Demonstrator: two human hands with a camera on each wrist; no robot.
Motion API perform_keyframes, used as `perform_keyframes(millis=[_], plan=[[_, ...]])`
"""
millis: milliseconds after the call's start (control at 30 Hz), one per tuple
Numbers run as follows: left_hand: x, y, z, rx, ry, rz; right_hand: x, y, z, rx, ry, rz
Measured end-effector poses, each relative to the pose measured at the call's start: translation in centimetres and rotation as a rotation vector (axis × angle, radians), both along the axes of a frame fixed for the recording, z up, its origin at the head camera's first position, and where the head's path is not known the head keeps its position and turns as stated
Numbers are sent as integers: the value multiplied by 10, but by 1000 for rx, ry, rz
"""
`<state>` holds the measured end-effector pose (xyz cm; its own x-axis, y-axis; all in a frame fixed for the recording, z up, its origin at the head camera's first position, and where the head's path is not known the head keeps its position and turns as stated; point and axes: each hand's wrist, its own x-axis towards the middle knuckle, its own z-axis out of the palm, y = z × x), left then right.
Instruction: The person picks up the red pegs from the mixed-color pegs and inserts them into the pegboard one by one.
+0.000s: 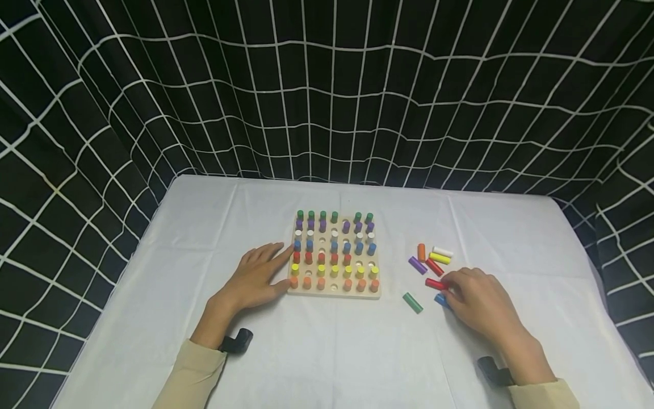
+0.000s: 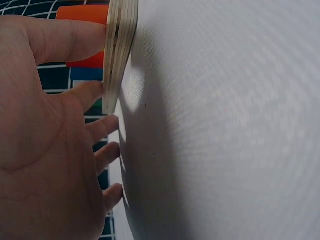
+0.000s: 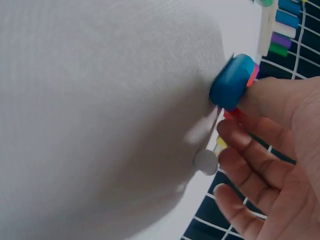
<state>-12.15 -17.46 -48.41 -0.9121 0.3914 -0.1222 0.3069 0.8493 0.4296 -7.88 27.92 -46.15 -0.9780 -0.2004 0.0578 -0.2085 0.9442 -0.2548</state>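
A wooden pegboard point(image 1: 334, 293) lies in the middle of the white table, with rows of green, purple, white, blue, red, yellow and orange pegs; some holes are bare. My left hand point(image 1: 255, 281) rests at its left side, fingers spread, with thumb and index finger touching the edge; the left wrist view shows the thumb point(image 2: 75, 41) against the board's side. Over on the right, my right hand point(image 1: 482, 298) pinches a red peg point(image 1: 434, 284) between thumb and index finger, low at the cloth. A blue peg point(image 3: 232, 82) lies just beside the thumb, partly hidden from above.
Loose pegs lie right of the board: an orange one point(image 1: 421, 253), a white one point(image 1: 442, 251), a yellow one point(image 1: 439, 259), a purple one point(image 1: 417, 265), another red one point(image 1: 435, 267) and a green one point(image 1: 413, 303). Dark netted cloth point(image 1: 327, 113) stands behind the table.
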Motion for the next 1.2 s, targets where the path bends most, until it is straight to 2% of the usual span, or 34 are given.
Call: perform_keyframes(millis=[233,600,700,933,1200], plan=[[0,0,1,0,2,1,0,2,1,6,-29,-33],[0,0,3,8,-5,5,1,-1,8,-13,13,-50],[0,1,3,8,-4,7,1,-1,7,-21,52,-39],[0,1,2,4,-5,-1,3,0,7,-54,206,-3],[1,0,3,10,-2,-5,3,-1,7,-58,221,9]])
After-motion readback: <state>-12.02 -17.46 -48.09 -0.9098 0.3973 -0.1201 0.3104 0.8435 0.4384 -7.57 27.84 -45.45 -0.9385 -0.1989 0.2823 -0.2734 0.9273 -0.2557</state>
